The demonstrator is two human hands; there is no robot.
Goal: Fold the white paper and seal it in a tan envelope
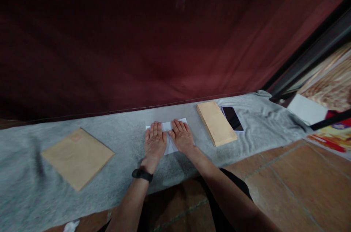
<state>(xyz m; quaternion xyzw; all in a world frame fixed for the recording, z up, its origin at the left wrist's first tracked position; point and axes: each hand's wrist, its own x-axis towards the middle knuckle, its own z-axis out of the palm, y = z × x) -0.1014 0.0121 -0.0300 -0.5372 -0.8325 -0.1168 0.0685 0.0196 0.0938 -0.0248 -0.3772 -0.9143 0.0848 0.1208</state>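
Observation:
A white sheet of paper point(170, 147) lies on the grey cloth between my arms, partly hidden under both hands. My left hand point(155, 141) rests flat on its left part, fingers stretched out and pointing away from me. On the right part, my right hand point(182, 136) also presses flat with its fingers extended. The two thumbs nearly meet over the middle of the paper. To the right of my right hand is a stack of brown envelopes point(216, 122). Further off to the left lies a brown envelope or stack of them point(79, 158), turned cornerwise.
A dark-screened phone point(233, 118) lies beside the right stack. The grey cloth point(128, 129) covers a long narrow surface, wrinkled at its right end. Behind it hangs a dark red curtain point(164, 41). Tiled floor point(274, 173) shows in front, with a white scrap point(71, 225) low at left.

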